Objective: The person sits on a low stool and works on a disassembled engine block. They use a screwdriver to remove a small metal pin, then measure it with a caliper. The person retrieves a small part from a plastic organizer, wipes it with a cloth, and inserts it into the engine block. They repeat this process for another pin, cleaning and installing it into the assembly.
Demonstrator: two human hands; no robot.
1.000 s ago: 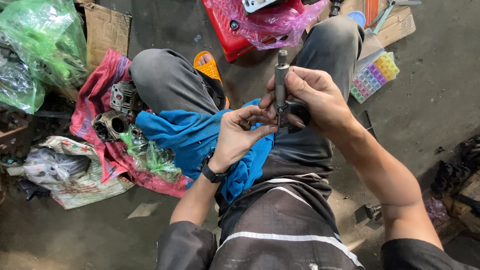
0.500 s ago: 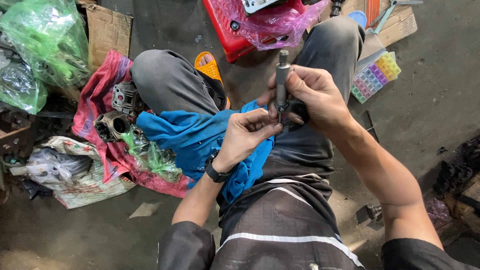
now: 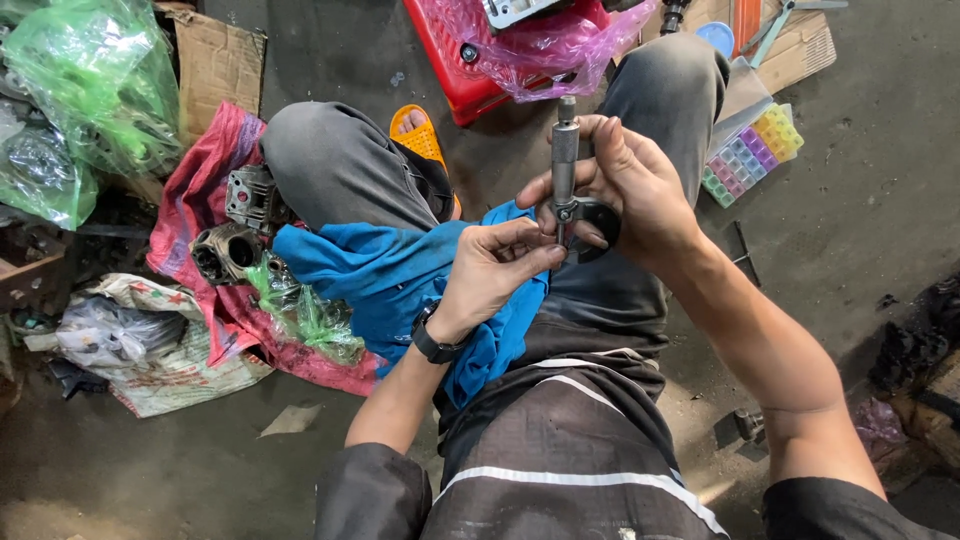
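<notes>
I see my right hand (image 3: 640,185) wrapped around a micrometer (image 3: 568,170), its grey barrel standing upright above my lap, the dark curved frame tucked under the fingers and partly hidden by them. My left hand (image 3: 495,275) sits just below and to the left of the micrometer, fingers drawn together with the thumb and forefinger tips pressed at the tool's lower end, at the gap of its frame; whatever small piece they may be pinching there is too small for me to tell. A black wristwatch (image 3: 432,340) circles the left wrist. Under the left hand, draped over my lap just left of the micrometer, lies a blue cloth (image 3: 370,270). Further left of the micrometer, past my bent knee, a dark metal engine cylinder (image 3: 225,252) and a second grey engine part (image 3: 250,198) rest on a red cloth (image 3: 205,190), with crumpled green plastic (image 3: 300,310) touching them. An orange sandal (image 3: 420,135) shows just left of the micrometer, between my knees. Above the micrometer stands a red plastic crate (image 3: 450,75) with pink plastic film (image 3: 545,45) spilling over it. To the right of the micrometer, beyond my right knee, a small compartment box with coloured sections (image 3: 750,150) lies on the concrete floor (image 3: 870,200). Far left, a green plastic bag (image 3: 85,70) lies beside a piece of cardboard (image 3: 215,70).
</notes>
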